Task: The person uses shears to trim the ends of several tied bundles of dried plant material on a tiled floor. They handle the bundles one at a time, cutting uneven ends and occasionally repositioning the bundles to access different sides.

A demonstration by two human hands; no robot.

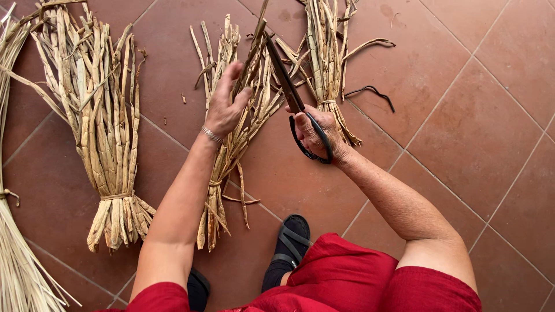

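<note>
The floor (462, 104) is laid with large square terracotta tiles, matte reddish brown, with pale thin grout lines running diagonally. On it lie several bundles of dried plant strips, flat, papery and straw-coloured. The biggest tied bundle (107, 144) lies at the left, fanned wide at the top and cinched near its lower end with a twisted band of the same fibre. At the far left edge, a sheaf of finer, thinner stalks (17, 271) sweeps in a curve. A further bundle (326, 63) lies at the top right, also bound near its base, with a dark curled strand (376, 92) beside it.

The middle bundle (231, 144) runs from near the sandalled foot (289, 242) up between both hands. The left hand (225, 107), a thin metal bracelet at its wrist, grips a few strips of this bundle, fingers wrapped round them and lifting them upward. The right hand (315, 133) clasps black-handled scissors (289, 86), fingers through the loops; the long dark blades point up and left, set against the held strips. Red cloth (347, 283) covers the lap.
</note>
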